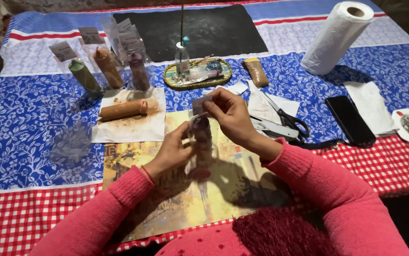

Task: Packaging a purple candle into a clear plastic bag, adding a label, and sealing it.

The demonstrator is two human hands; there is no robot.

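Observation:
My left hand [175, 148] grips a clear plastic bag with a dark purple candle [203, 140] standing upright inside it, over a painted paper sheet [228, 185]. My right hand [230, 114] pinches the bag's top together with a small grey card label [200, 104]. Both sleeves are pink-red.
A tan candle [124, 109] lies on white paper [138, 127]. Bagged green [84, 75], tan [108, 68] and purple [139, 71] candles stand at the back left. Scissors [283, 118], a black phone [350, 120], a paper towel roll [337, 35], an oval tray [172, 81] with a small bottle [181, 57].

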